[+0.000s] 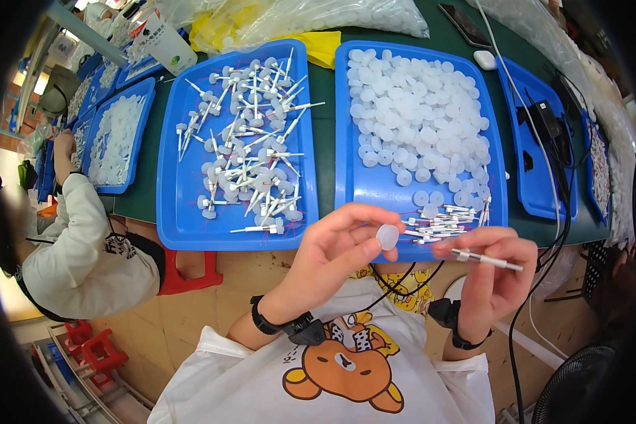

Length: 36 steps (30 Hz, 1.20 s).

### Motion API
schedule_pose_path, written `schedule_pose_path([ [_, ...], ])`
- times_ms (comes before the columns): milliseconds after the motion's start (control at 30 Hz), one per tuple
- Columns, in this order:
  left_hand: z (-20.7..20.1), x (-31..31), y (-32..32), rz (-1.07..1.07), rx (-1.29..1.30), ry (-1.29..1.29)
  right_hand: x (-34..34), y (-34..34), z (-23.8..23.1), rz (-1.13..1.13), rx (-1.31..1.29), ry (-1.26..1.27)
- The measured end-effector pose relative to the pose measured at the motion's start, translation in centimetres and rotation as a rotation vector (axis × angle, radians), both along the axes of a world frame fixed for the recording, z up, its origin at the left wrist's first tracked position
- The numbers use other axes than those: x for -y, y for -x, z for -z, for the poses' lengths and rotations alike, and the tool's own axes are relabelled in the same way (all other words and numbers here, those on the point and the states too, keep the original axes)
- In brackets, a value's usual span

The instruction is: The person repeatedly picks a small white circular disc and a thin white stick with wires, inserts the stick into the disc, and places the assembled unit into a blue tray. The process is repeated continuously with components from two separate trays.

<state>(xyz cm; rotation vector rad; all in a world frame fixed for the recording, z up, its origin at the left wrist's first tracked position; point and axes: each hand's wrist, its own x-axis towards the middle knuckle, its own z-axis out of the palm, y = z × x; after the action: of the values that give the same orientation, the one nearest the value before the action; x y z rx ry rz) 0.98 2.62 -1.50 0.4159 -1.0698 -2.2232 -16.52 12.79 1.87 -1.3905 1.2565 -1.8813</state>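
Observation:
Between the thumb and fingertips of my left hand (343, 247) is a translucent white plastic disc (387, 237), its round face showing. My right hand (491, 265) pinches a thin white plastic rod (498, 262) with a small collar near its left end. Disc and rod are apart, above the front edge of the right blue tray (367, 191). That tray holds a heap of similar discs (417, 106) and, near my hands, a bundle of white rods (445, 225) with thin red strands. The left blue tray (184, 222) holds many rods with discs fitted on them (254, 141).
A narrower blue tray (537, 201) with a black adapter (544, 120) and cables stands at right. Behind lie a phone (466, 25), plastic bags (360, 18) and a paper cup (164, 46). At left, a person in a white top (92, 233) sits by more trays (120, 134).

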Motion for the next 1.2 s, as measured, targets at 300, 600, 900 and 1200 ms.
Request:
schedule_pose_path([
  [300,-0.2,-0.5,0.0,0.069,-0.057,-0.133,-0.2,-1.6,1.3,-0.057,-0.072,0.023],
  [600,-0.7,-0.6,0.2,0.038,-0.024,-0.044,0.6,-0.8,0.4,0.058,-0.475,-0.015],
  [900,0.0,0.0,-0.2,-0.028,-0.021,0.173,0.6,0.5,-1.2,0.057,-0.893,-0.016],
  [1200,-0.7,0.5,-0.7,-0.071,0.171,0.451,0.4,0.6,-1.7,0.031,-1.069,-0.073],
])
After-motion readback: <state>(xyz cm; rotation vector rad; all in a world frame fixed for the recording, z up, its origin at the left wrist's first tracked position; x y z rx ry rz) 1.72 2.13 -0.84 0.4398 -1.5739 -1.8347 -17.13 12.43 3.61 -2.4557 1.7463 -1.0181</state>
